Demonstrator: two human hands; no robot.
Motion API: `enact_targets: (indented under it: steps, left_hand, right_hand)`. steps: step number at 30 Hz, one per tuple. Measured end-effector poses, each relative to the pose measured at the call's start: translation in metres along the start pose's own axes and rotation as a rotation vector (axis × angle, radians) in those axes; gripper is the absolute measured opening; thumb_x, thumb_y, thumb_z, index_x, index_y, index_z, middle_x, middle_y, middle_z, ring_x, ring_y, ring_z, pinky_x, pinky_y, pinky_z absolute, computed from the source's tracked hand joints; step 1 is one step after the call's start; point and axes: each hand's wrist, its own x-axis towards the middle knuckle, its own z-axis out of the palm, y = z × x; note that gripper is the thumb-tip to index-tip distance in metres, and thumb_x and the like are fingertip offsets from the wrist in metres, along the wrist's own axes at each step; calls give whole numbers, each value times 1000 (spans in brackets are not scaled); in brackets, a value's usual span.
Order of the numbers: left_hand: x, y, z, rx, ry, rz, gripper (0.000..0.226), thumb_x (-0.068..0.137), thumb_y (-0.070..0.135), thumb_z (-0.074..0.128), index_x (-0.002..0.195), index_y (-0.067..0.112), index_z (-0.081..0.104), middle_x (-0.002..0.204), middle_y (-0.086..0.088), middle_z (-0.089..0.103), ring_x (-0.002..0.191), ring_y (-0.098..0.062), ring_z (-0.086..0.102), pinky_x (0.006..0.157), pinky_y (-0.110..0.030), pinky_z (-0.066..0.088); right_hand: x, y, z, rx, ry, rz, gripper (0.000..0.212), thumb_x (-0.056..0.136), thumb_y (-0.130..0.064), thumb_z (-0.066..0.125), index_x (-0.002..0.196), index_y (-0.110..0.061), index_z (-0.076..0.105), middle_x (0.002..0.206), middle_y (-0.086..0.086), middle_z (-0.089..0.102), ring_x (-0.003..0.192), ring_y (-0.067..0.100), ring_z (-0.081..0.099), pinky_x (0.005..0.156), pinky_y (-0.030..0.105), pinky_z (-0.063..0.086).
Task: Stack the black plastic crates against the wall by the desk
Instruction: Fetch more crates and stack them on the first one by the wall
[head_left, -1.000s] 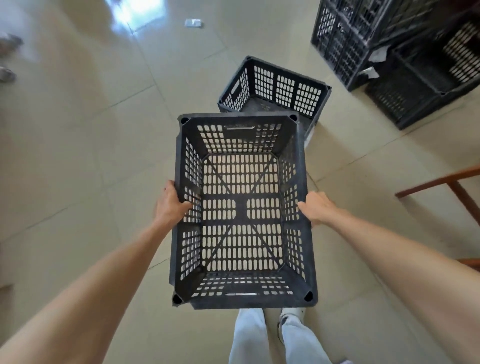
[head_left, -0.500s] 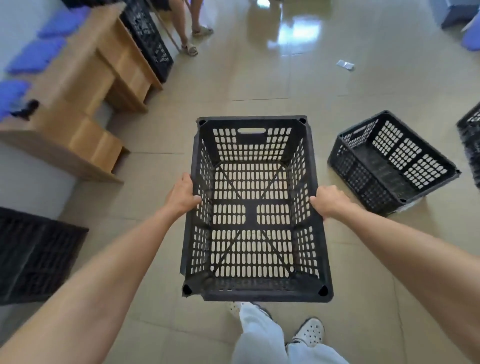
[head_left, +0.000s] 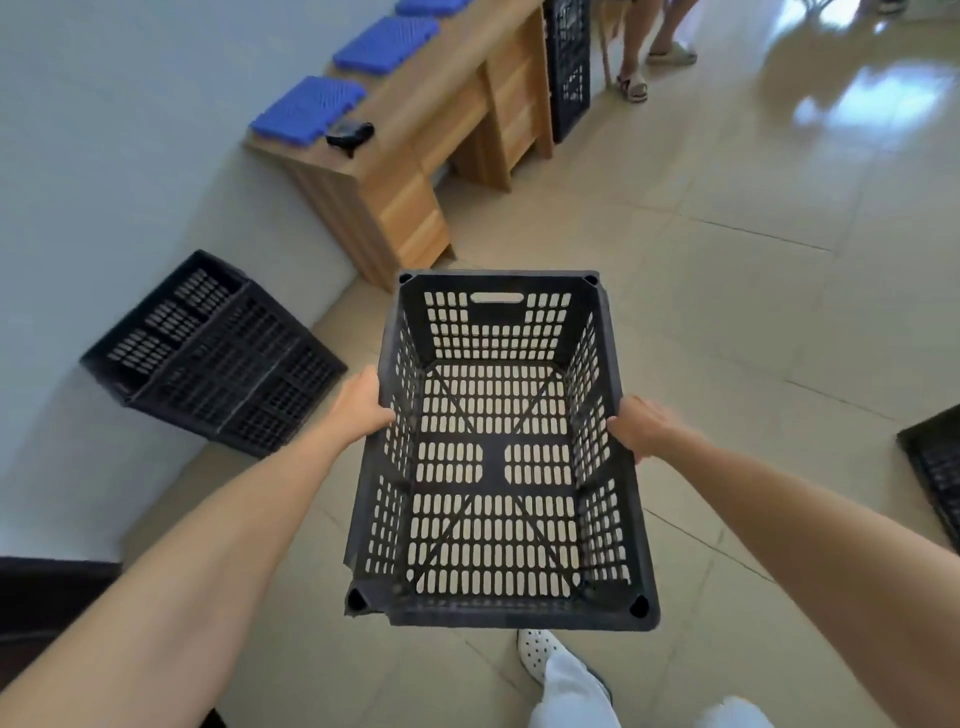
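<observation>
Item: one black plastic crate, open side up, centre of frame, held above the tiled floor. On its left long rim, the left hand has its fingers curled over the edge. The right hand grasps the right rim likewise.

Left of frame: a second crate against the white wall, just short of the wooden desk. It is blurred, possibly two nested.

Upper left, on the desk: blue perforated pads and a small dark object.

Right edge: part of a third crate.

Top: a person's sandalled feet.
</observation>
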Motion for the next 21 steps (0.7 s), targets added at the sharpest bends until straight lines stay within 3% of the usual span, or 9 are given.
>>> enact_targets:
  steps: [3,8,12,14,16,21]
  left_hand:
    - [20,-58,-34,66,40,-81,38,81,17,71,110,5,48,107,-13,58,96,-31,59,74,-42,50]
    - [48,-145,-87,126,100,-201,32,82,18,70,98,10,44,95,-9,54,91,-32,58,65,-38,44]
    - [73,-207,-131,112,128,-293,34,81,13,69,105,7,46,100,-14,57,91,-33,58,76,-46,53]
    - [86,-234,-153,82,163,-345,35,81,9,70,107,5,46,102,-16,57,91,-33,58,79,-48,52]
    - [100,-257,-177,46,183,-387,37,81,4,71,109,3,46,103,-20,57,90,-34,58,76,-48,51]
    - [131,-323,-238,14,270,-440,43,83,-2,66,120,0,45,109,-20,56,92,-32,55,73,-43,46]
  right_hand:
    - [26,-68,14,-2,-6,-59,26,99,-15,39,103,2,59,99,16,67,85,24,68,80,39,59]
    - [66,-178,33,-59,1,-177,29,98,-16,35,100,0,59,93,13,67,84,26,68,76,39,60]
    - [109,-266,40,-124,-55,-279,24,98,-14,40,96,-1,60,92,12,68,81,24,67,66,34,57]
    - [130,-312,39,-207,-101,-358,13,95,-12,48,90,-4,57,92,10,66,71,19,61,52,27,46]
    - [145,-359,36,-263,-146,-416,11,94,-13,53,84,-8,53,87,8,64,63,14,54,49,24,39]
    - [183,-475,40,-235,-314,-383,17,93,-20,55,81,-8,55,62,2,68,50,12,65,42,23,46]
